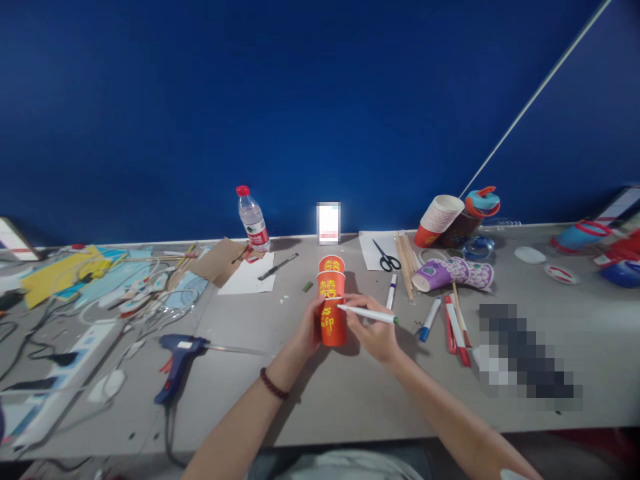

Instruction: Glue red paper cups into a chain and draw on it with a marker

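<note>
A stack of red paper cups (333, 300) with yellow characters stands upside down on the grey table (350, 393), in the middle. My left hand (311, 328) is wrapped round the lowest cup from the left. My right hand (373, 333) pinches a white marker with a green end (369, 314), and its tip touches the cup's side.
A blue glue gun (176, 360) lies at the left, beside a power strip (65, 373) and cables. Scissors (387, 257), wooden sticks (406, 267), markers (430, 319) and a lying purple cup (453, 273) are at the right. A water bottle (253, 219) stands at the back.
</note>
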